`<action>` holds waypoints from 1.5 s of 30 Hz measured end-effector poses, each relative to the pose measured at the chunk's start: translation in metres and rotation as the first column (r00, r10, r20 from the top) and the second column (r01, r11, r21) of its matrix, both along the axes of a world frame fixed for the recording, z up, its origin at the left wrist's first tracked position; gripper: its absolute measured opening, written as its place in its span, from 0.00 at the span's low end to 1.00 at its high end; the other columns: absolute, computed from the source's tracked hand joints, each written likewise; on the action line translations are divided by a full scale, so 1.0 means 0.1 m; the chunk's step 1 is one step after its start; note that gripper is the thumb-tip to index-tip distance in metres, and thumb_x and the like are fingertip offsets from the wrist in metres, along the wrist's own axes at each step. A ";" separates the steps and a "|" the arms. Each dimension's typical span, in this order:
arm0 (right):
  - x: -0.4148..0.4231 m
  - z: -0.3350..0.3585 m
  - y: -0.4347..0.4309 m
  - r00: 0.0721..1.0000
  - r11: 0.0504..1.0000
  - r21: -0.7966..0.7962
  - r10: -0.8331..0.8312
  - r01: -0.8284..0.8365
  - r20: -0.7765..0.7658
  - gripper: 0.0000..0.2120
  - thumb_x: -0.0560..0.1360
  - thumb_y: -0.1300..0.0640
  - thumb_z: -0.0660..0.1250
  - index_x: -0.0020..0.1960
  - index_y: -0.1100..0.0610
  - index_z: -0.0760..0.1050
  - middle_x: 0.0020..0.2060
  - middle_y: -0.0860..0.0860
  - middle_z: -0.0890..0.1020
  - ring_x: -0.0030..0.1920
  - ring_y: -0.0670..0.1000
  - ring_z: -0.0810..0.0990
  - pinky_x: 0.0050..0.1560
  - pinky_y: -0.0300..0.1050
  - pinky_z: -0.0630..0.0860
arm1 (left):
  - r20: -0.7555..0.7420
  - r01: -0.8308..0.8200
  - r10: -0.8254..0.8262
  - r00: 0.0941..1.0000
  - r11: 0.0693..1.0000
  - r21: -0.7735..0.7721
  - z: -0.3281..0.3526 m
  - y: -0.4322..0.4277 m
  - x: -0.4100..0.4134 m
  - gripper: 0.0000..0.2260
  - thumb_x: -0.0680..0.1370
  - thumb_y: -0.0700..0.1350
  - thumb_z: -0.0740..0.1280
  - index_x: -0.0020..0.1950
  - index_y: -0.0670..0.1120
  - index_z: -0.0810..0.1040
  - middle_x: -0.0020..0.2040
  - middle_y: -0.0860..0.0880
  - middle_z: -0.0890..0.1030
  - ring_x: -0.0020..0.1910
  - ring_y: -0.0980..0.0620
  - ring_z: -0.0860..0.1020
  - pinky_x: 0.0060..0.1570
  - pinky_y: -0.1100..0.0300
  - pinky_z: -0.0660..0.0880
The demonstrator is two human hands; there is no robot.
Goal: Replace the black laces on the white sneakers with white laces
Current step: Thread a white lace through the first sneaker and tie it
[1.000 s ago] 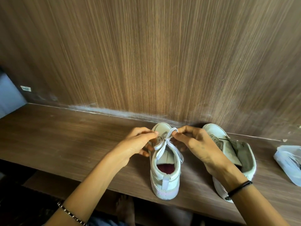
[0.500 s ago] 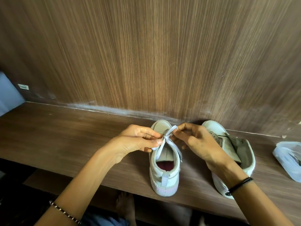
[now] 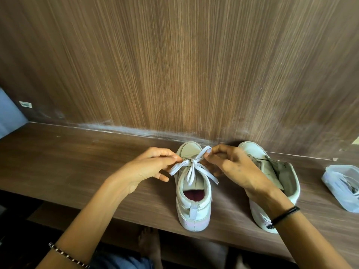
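A white sneaker (image 3: 192, 206) stands on the wooden shelf (image 3: 77, 162), heel toward me, with a white lace (image 3: 191, 167) tied in a bow over its tongue. My left hand (image 3: 149, 167) pinches the bow's left loop. My right hand (image 3: 231, 167) pinches the right loop near the toe. Two loose lace ends hang down over the tongue and the shoe's right side. A second white sneaker (image 3: 279, 179) lies to the right with its tongue folded open and no lace visible; my right wrist covers part of it.
A clear plastic bag (image 3: 342, 187) with something inside lies at the right end of the shelf. A wood-grain wall (image 3: 174, 65) rises directly behind the shoes. The shelf's front edge runs just under the sneaker heels, with bare feet and dark floor below.
Both hands have drawn apart, pulling the two lace loops outward so the bow has spread and tightened over the tongue. The sneakers have stayed in place.
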State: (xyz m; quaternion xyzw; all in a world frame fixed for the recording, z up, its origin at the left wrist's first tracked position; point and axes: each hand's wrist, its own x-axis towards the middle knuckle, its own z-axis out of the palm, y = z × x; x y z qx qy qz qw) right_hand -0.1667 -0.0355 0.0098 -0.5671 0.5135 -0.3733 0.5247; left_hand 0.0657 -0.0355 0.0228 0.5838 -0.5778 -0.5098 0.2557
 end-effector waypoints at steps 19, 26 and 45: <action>-0.01 0.04 0.14 0.983 0.941 -0.314 0.078 -0.127 -0.164 0.07 0.77 0.49 0.73 0.45 0.52 0.82 0.38 0.51 0.85 0.41 0.57 0.82 0.45 0.52 0.79 | -0.101 0.053 -0.050 0.994 0.998 0.022 -0.03 -0.02 -0.13 0.08 0.81 0.47 0.69 0.55 0.45 0.85 0.37 0.50 0.81 0.35 0.55 0.77 0.38 0.61 0.77; 0.07 -0.01 0.18 0.899 0.924 -0.319 0.053 -0.209 -0.434 0.13 0.74 0.37 0.73 0.42 0.46 0.83 0.37 0.44 0.85 0.40 0.48 0.84 0.49 0.56 0.81 | -0.119 -0.138 0.148 0.982 0.987 0.088 -0.05 -0.07 -0.34 0.16 0.78 0.55 0.72 0.38 0.44 0.78 0.29 0.50 0.75 0.27 0.54 0.73 0.35 0.59 0.74; 0.23 0.03 0.32 0.729 0.882 -0.443 -0.198 -0.159 -0.655 0.09 0.71 0.39 0.70 0.40 0.44 0.79 0.29 0.42 0.79 0.35 0.44 0.79 0.39 0.43 0.77 | -0.233 -0.073 0.111 0.966 0.983 0.167 -0.08 -0.08 -0.29 0.15 0.76 0.58 0.72 0.44 0.46 0.80 0.32 0.51 0.75 0.27 0.54 0.72 0.33 0.60 0.72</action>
